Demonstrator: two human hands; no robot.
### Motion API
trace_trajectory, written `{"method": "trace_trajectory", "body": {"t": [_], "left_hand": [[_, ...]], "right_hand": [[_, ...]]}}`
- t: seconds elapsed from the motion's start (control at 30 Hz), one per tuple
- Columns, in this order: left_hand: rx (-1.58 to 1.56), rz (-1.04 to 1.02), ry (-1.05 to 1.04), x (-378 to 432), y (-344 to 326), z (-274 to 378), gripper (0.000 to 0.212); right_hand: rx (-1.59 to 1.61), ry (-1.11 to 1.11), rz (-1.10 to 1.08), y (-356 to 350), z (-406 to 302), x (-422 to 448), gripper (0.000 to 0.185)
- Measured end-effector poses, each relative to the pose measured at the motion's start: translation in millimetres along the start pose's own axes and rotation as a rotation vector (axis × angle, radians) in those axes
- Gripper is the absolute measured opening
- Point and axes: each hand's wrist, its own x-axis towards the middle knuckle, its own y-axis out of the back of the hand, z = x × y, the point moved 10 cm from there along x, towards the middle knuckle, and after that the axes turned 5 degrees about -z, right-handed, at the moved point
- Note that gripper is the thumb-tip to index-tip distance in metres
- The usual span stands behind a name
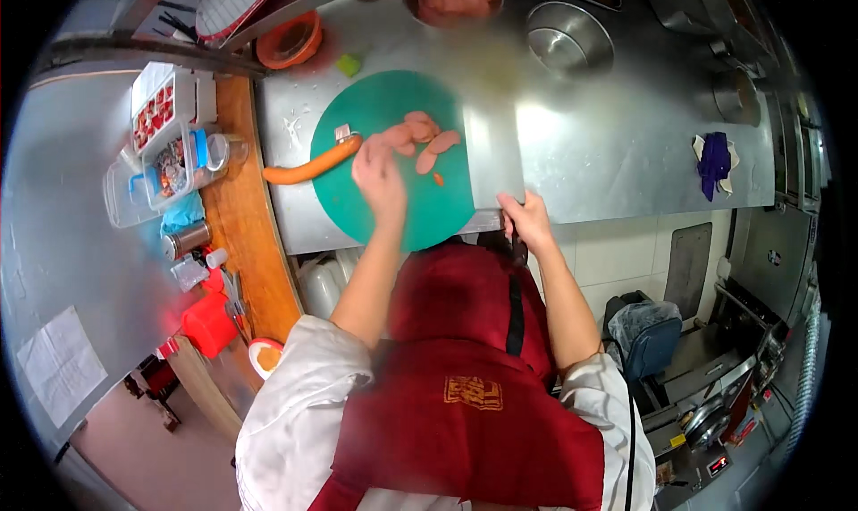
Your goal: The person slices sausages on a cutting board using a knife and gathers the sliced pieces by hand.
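Observation:
My right hand (529, 222) is closed on the dark handle of a broad-bladed cleaver (495, 149), whose blade lies over the right rim of a round green cutting board (429, 222). On the board, my left hand (377, 176) rests its fingertips at the left end of a row of pink sausage slices (421, 127); whether it grips any is hidden. A long uncut-looking sausage (315, 166) lies just left of that hand, its far end past the board's edge. Above the sausage sits a small pale piece (343, 133). A small orange bit (438, 179) lies below the slices.
Along the back of the steel counter (603, 169) stand an orange bowl (289, 40), a bowl of pink slices (456, 0) and a steel bowl (570, 39). A purple cloth (714, 165) lies at right. Plastic tubs (167, 169) and scissors (234, 296) are at left.

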Motion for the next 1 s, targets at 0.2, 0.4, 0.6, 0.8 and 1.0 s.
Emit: {"method": "trace_trajectory", "body": {"t": [0.2, 0.4, 0.6, 0.8, 1.0], "left_hand": [[0.035, -0.057, -0.052, 34.2, -49.3, 8.6, 0.044], [0.036, -0.099, -0.126, 19.1, -46.8, 50.6, 0.055], [-0.042, -0.136, -0.216, 57.8, -49.2, 96.6, 0.046], [0.042, 0.027, -0.449, 228.5, -99.3, 188.6, 0.033], [0.347, -0.423, -0.196, 293.8, -195.7, 142.5, 0.025]], "right_hand": [[-0.043, 0.030, -0.079, -47.5, -19.7, 26.6, 0.029], [-0.139, 0.066, -0.103, -106.2, -4.0, 19.1, 0.029], [0.022, 0.150, -0.074, -102.8, -51.6, 1.4, 0.026], [0.159, 0.199, -0.046, -40.2, -177.9, 9.4, 0.023], [0.151, -0.016, -0.217, 10.0, -113.4, -22.1, 0.018]]}}
